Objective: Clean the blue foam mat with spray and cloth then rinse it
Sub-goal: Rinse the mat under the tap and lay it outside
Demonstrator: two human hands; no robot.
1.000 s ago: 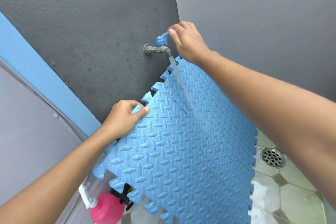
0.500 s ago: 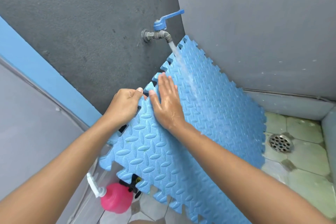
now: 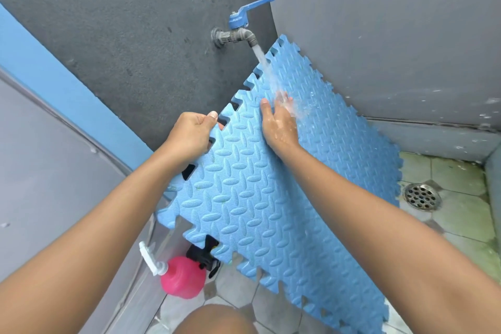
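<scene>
The blue foam mat (image 3: 271, 198), with interlocking toothed edges, stands tilted in the corner under a grey wall tap (image 3: 235, 35) with a blue lever. Water (image 3: 264, 62) runs from the spout onto the mat's upper part. My left hand (image 3: 192, 133) grips the mat's toothed left edge. My right hand (image 3: 279, 122) lies flat and wet on the mat's face, fingertips in the stream, water splashing around them. A pink spray bottle (image 3: 181, 278) with a black trigger head stands on the floor below the mat's left corner. No cloth is visible.
Dark grey walls meet in the corner behind the mat. A round metal floor drain (image 3: 421, 196) sits in the greenish tiled floor at the right. A blue strip (image 3: 54, 89) runs down the left wall. My knee (image 3: 214, 320) shows at the bottom edge.
My right hand left the tap lever, dropped onto the mat's face and slid up into the running water. My left hand kept its grip on the mat's edge.
</scene>
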